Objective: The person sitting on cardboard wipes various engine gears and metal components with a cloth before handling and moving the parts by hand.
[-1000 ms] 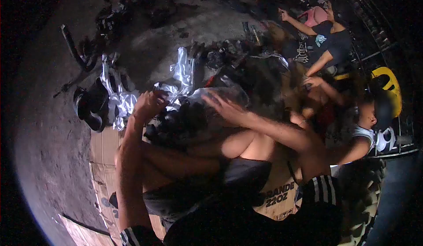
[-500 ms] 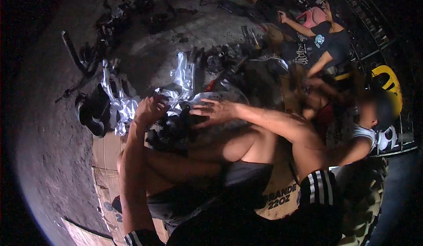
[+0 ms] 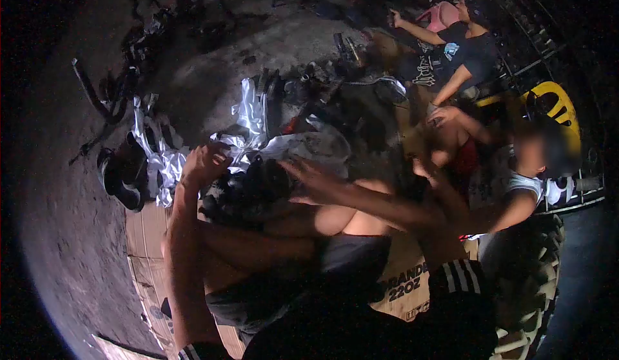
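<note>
Head view. The person's left hand (image 3: 205, 161) is curled at the left edge of a dark bundle of parts (image 3: 248, 189) held over the lap; whether its fingers actually grip the bundle cannot be told. The right hand (image 3: 308, 174) lies spread, fingers wide, across the bundle's upper right side, touching it and a clear plastic bag (image 3: 309, 146) just behind. The bundle sits between the two forearms, above the person's knees.

Legible writing: a cardboard box (image 3: 405, 286) under the right arm bears "22OZ", with a partly hidden word above it ending in "NDE". White lettering on the black shirt of a person seated at upper right (image 3: 451, 53) is too small to read.

Surface and room: bare, stained concrete floor (image 3: 71, 231), dimly lit. Flattened cardboard sheets (image 3: 145, 231) lie on the floor under the person's legs. Crumpled silver wrapping (image 3: 248, 111) and dark machine parts (image 3: 122, 173) are scattered on the floor beyond the bundle. A second person (image 3: 529, 186) sits at right, beside a knobby tyre (image 3: 525, 295); a yellow object (image 3: 554, 105) stands behind.
</note>
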### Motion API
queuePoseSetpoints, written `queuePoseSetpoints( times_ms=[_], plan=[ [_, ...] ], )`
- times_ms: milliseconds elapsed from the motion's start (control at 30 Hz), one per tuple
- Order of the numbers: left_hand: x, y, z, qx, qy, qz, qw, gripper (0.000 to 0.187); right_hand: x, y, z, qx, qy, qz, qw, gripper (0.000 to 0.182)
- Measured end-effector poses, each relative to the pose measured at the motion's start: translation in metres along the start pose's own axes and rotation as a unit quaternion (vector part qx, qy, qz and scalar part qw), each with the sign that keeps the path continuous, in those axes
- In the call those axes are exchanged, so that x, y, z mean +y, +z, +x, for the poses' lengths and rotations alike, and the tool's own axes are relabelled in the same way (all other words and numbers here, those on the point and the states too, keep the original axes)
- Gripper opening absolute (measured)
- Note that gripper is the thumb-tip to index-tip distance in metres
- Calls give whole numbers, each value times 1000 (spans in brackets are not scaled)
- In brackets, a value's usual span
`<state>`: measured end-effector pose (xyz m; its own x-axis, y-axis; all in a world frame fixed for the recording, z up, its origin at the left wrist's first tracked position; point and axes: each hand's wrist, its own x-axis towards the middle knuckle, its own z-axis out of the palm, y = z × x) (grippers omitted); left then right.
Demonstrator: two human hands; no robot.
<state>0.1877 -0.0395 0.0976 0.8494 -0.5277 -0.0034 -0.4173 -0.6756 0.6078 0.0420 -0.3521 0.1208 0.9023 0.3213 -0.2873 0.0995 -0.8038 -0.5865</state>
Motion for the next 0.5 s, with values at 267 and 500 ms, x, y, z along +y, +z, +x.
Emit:
queuePoseSetpoints(
  times_ms=[267, 500],
  plan=[
    [3, 1, -10, 73, 4, 63, 995, 35, 0, -28, 55, -7, -421, -333, 843, 67],
    [-19, 15, -4, 45, 8, -94, 995, 29, 15, -28, 83, -39, -494, -366, 788, 57]
  ],
)
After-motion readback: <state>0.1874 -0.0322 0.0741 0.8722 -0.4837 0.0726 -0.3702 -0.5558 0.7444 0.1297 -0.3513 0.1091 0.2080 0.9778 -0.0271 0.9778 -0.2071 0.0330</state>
